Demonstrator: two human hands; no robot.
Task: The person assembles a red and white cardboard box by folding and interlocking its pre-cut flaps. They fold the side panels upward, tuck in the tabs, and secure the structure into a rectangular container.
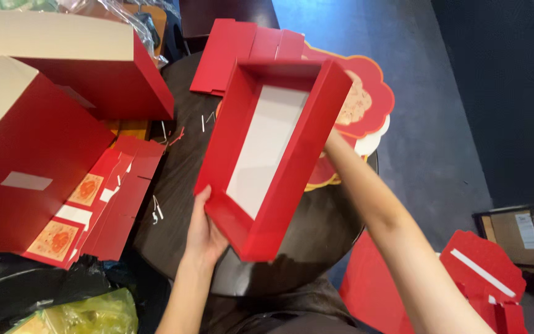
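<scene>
I hold an open red box [292, 161] with a white inside bottom, tilted above a dark round table [180, 167]. My left hand [204, 230] grips the box's near short end from below. My right hand [332, 141] reaches behind the box's right long wall and is mostly hidden by it; only the wrist and forearm show. Under the box's far end lie flat red folded cards [230, 52] and red scalloped cut-outs with gold trim [366, 93].
Big red cardboard boxes [38, 142] stand at the left, with flat red sheets bearing orange squares [88, 204] beside them. Small white strips litter the table. A red scalloped piece [483, 272] lies on the floor at right, near a framed board [517, 235]. Plastic bags [63, 309] sit bottom left.
</scene>
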